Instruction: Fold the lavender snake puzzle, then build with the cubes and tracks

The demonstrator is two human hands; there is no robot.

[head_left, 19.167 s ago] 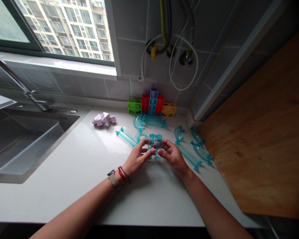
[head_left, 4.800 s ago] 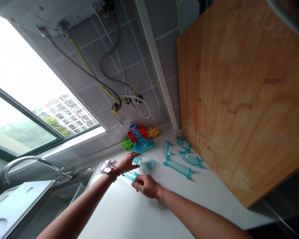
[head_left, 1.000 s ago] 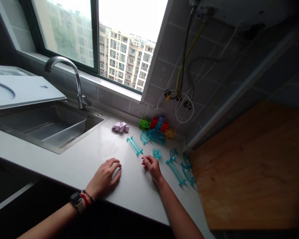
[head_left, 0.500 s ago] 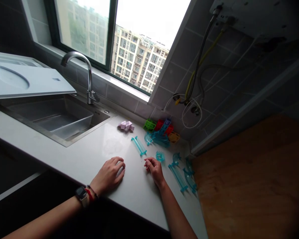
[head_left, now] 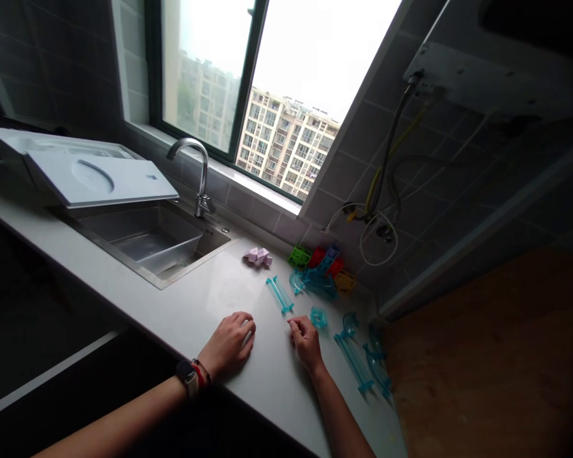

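Note:
My left hand (head_left: 236, 340) rests on the white countertop (head_left: 210, 318), its fingers loosely curved and nothing visible in it. To its right, my right hand (head_left: 306, 342) has its fingers curled in with thumb and forefinger close together; whether anything small is between them is hidden. Just beyond the right hand lie a straight clear-teal plastic track piece (head_left: 280, 295) and a small round teal piece (head_left: 318, 317). Right of it are a longer straight teal piece (head_left: 354, 362) and several curved teal pieces (head_left: 376, 369).
Pale pink blocks (head_left: 258, 256) lie near the wall. Beside them is a heap of green (head_left: 300, 257), red, blue and yellow plastic parts (head_left: 345, 282). At left are the sink (head_left: 172, 277), the faucet (head_left: 203, 184) and a white panel (head_left: 109, 184). A wooden board (head_left: 482, 362) borders the right side.
The camera view has shifted, so the whole scene sits lower and further right. My left hand's thumb is nearer its fingers. The plastic pieces lie as before on the counter.

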